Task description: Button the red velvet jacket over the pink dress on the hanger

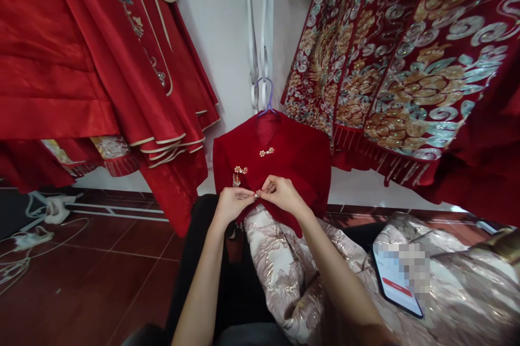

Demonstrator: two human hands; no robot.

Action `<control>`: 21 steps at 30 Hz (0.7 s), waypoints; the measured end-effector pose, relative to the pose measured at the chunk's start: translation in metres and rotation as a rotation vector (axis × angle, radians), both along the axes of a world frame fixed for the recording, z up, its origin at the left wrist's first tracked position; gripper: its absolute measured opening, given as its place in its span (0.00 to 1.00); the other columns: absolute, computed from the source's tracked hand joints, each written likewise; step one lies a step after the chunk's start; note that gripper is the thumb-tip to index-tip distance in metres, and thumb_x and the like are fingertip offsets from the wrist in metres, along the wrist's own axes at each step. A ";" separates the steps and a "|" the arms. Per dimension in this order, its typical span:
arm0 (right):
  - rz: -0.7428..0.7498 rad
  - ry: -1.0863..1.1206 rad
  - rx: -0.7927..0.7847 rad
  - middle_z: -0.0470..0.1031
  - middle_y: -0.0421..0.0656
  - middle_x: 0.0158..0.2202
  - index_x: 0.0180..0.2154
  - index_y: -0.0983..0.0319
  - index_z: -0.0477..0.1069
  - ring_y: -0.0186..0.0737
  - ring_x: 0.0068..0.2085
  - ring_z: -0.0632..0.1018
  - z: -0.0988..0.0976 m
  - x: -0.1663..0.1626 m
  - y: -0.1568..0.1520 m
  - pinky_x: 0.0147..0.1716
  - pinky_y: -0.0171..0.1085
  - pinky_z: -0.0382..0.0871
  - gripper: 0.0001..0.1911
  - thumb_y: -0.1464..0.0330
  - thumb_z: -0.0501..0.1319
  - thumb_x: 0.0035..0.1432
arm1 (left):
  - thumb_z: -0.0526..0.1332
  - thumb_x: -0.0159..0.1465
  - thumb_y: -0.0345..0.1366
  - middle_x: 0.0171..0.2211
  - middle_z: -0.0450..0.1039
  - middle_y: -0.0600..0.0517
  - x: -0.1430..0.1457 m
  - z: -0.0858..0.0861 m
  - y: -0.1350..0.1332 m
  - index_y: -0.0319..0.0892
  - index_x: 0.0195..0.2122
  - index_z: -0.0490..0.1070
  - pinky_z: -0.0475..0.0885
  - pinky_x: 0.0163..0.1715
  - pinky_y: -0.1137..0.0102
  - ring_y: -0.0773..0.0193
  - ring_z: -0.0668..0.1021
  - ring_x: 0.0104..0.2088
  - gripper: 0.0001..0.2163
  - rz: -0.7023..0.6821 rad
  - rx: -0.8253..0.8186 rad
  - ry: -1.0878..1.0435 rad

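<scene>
A red jacket [300, 156] hangs in front of me on a purple hanger [269, 106]. Gold-and-pearl floral clasps [267, 152] run down its front, and a beaded tassel [236, 180] hangs by the left one. At the jacket's lower front, my left hand [236, 204] and my right hand [282, 194] meet fingertip to fingertip. Both are closed in a pinch around a small shiny ornament [257, 195], partly hidden by the fingers. Below them, a shiny pink-and-silver brocade cloth [272, 248] lies across my lap.
A phone [398, 281] with a lit screen rests on the brocade at right. Red garments [93, 53] hang at left, and an embroidered fringed skirt [390, 75] at right. White cables [28, 248] and a metal rack bar [134, 214] lie low at left.
</scene>
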State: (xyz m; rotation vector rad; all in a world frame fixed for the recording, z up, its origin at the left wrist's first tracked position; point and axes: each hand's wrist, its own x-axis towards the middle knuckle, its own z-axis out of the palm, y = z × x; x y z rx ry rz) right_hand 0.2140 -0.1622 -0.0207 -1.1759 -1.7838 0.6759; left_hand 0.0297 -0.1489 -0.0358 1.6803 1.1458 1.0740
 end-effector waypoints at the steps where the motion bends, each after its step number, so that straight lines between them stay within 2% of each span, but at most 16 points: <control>1: -0.004 -0.007 -0.004 0.76 0.41 0.26 0.27 0.62 0.68 0.35 0.29 0.78 0.000 -0.001 0.000 0.30 0.32 0.71 0.07 0.66 0.65 0.49 | 0.68 0.49 0.38 0.32 0.80 0.42 0.000 0.000 0.000 0.35 0.32 0.78 0.76 0.41 0.61 0.55 0.81 0.34 0.12 -0.004 0.012 0.010; 4: -0.006 -0.029 -0.020 0.77 0.42 0.28 0.28 0.62 0.68 0.35 0.30 0.78 0.000 0.000 0.001 0.31 0.32 0.71 0.08 0.66 0.65 0.50 | 0.68 0.50 0.37 0.32 0.80 0.44 -0.001 0.002 -0.001 0.36 0.31 0.77 0.76 0.39 0.64 0.59 0.81 0.33 0.10 -0.057 0.031 0.022; 7: 0.101 -0.052 -0.153 0.77 0.43 0.30 0.31 0.63 0.70 0.36 0.31 0.78 0.006 0.016 -0.002 0.33 0.34 0.71 0.10 0.64 0.65 0.51 | 0.67 0.50 0.38 0.30 0.79 0.46 -0.007 0.009 -0.001 0.37 0.32 0.76 0.76 0.34 0.67 0.62 0.80 0.30 0.11 -0.051 0.005 -0.083; 10: 0.224 -0.065 -0.350 0.77 0.45 0.31 0.37 0.64 0.71 0.36 0.30 0.77 0.016 0.044 -0.010 0.32 0.36 0.72 0.15 0.60 0.65 0.51 | 0.67 0.50 0.42 0.30 0.78 0.47 -0.020 0.019 0.000 0.36 0.33 0.75 0.76 0.30 0.70 0.65 0.79 0.28 0.14 0.152 0.052 -0.271; 13: 0.216 -0.070 -0.366 0.77 0.46 0.34 0.41 0.64 0.70 0.37 0.33 0.77 0.026 0.071 -0.020 0.35 0.37 0.72 0.19 0.58 0.64 0.52 | 0.66 0.51 0.45 0.29 0.77 0.48 -0.033 0.028 0.000 0.36 0.33 0.75 0.75 0.28 0.72 0.67 0.77 0.26 0.16 0.382 0.134 -0.396; 15: 0.237 -0.064 -0.344 0.76 0.46 0.35 0.42 0.64 0.69 0.37 0.35 0.77 0.031 0.079 -0.024 0.38 0.38 0.72 0.19 0.58 0.63 0.53 | 0.66 0.51 0.46 0.28 0.76 0.48 -0.037 0.032 -0.002 0.36 0.33 0.74 0.75 0.27 0.72 0.68 0.76 0.25 0.17 0.430 0.135 -0.409; 17: 0.290 -0.056 -0.343 0.76 0.46 0.36 0.43 0.63 0.69 0.36 0.37 0.77 0.034 0.079 -0.027 0.40 0.38 0.72 0.20 0.57 0.63 0.54 | 0.65 0.52 0.46 0.28 0.77 0.48 -0.037 0.034 -0.006 0.36 0.32 0.75 0.75 0.28 0.72 0.67 0.77 0.26 0.16 0.328 0.092 -0.339; 21: 0.329 -0.071 -0.334 0.76 0.46 0.36 0.42 0.64 0.70 0.36 0.36 0.77 0.033 0.063 -0.026 0.39 0.38 0.72 0.19 0.57 0.63 0.54 | 0.66 0.52 0.42 0.31 0.78 0.46 -0.024 0.029 -0.014 0.38 0.30 0.76 0.75 0.32 0.70 0.64 0.78 0.30 0.12 -0.042 -0.006 -0.028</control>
